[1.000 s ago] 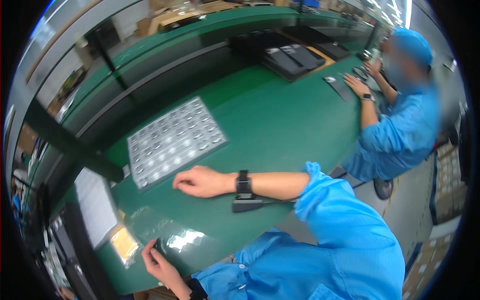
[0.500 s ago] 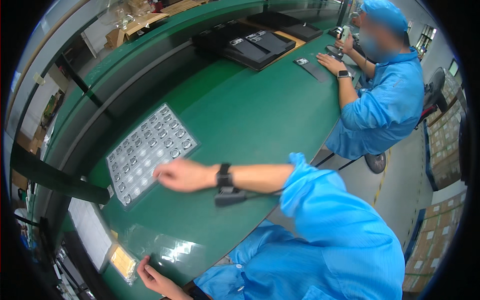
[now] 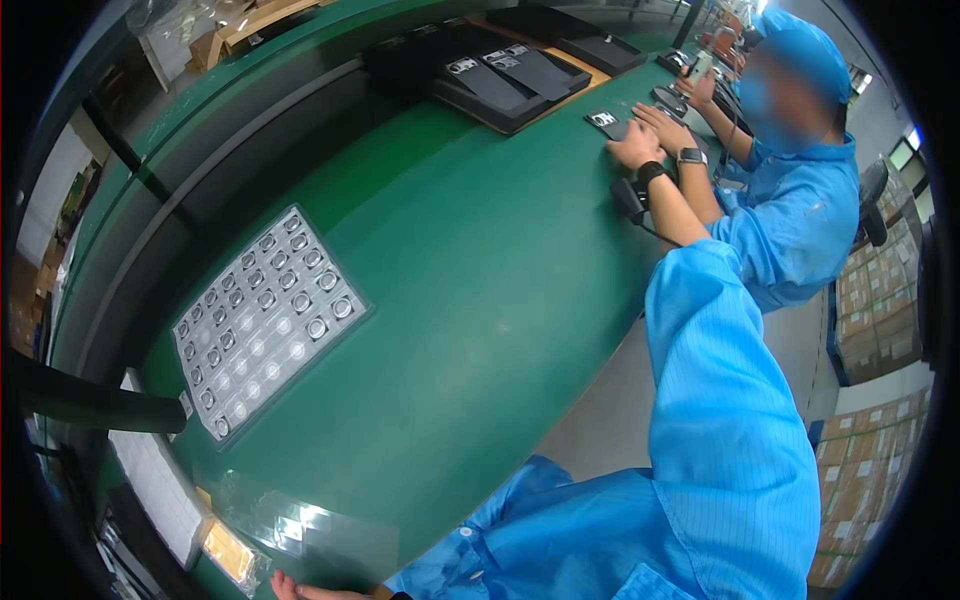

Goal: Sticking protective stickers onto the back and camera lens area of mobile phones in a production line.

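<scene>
The right hand is at the far right, over a dark flat panel that lies on the green table. Its fingers are bent; I cannot tell if they grip the panel or only touch it. The left hand is at the near left edge, partly cut off, so I cannot tell what it holds. A co-worker's hand is right beside the right hand. The 2 hands could bump, because they share a tight spot, and that could knock the panel askew. The cord on the small black box by the right wrist could snag on the co-worker's sleeve.

The table looks smooth, so light things could slide. On the left is a clear plastic tray with round silver pieces. Nearer lie a clear plastic sheet and a yellow packet. Black trays sit far back, and stacked cartons stand on the right.
</scene>
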